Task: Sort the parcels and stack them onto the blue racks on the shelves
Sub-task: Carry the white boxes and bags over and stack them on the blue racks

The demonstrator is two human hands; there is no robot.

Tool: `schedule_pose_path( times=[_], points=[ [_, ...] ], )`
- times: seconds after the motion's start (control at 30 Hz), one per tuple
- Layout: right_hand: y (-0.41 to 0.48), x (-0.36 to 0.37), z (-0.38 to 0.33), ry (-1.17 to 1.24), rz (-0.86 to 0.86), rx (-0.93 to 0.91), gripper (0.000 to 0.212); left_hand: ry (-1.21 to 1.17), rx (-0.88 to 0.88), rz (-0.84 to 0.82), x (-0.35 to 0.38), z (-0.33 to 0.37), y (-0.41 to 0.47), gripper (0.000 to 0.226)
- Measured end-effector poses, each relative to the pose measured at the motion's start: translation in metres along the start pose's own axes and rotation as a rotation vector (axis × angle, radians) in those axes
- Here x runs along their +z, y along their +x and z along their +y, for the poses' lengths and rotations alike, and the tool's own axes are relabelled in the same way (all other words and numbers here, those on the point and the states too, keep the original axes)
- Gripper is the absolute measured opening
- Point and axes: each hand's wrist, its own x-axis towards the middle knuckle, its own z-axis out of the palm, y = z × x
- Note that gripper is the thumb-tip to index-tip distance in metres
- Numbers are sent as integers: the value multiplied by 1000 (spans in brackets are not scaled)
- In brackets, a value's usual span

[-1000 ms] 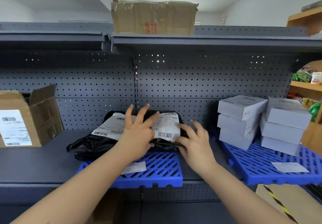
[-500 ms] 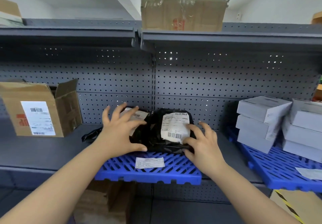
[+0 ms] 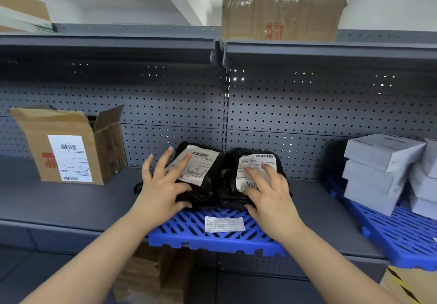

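Note:
Two black plastic-wrapped parcels with white shipping labels stand side by side, leaning against the pegboard at the back of a blue rack (image 3: 189, 230) on the grey shelf. My left hand (image 3: 163, 185) rests with spread fingers on the left black parcel (image 3: 203, 185). My right hand (image 3: 267, 190) lies flat with straight fingers on the label of the right black parcel (image 3: 248, 161). A small paper label (image 3: 224, 223) lies on the rack's front. A second blue rack (image 3: 402, 240) to the right carries stacked grey parcels (image 3: 378, 171).
An open cardboard box (image 3: 71, 147) with a shipping label sits on the shelf at the left. A worn cardboard box (image 3: 281, 17) stands on the top shelf. More cardboard (image 3: 151, 275) lies under the shelf, and a taped box (image 3: 411, 284) shows at lower right.
The two black parcels went from lying flat and overlapping to standing side by side. My right hand moved from the parcel's edge onto its label. The view shifted left.

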Motion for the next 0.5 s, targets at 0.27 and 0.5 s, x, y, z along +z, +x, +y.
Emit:
schedule_pose_path(
  times=[0.27,0.5],
  points=[
    [15,13,4,122,25,52,20,2,40,61,18,3,20,24],
    [9,16,14,121,76,-31,20,3,108,49,22,1,19,28]
  ],
)
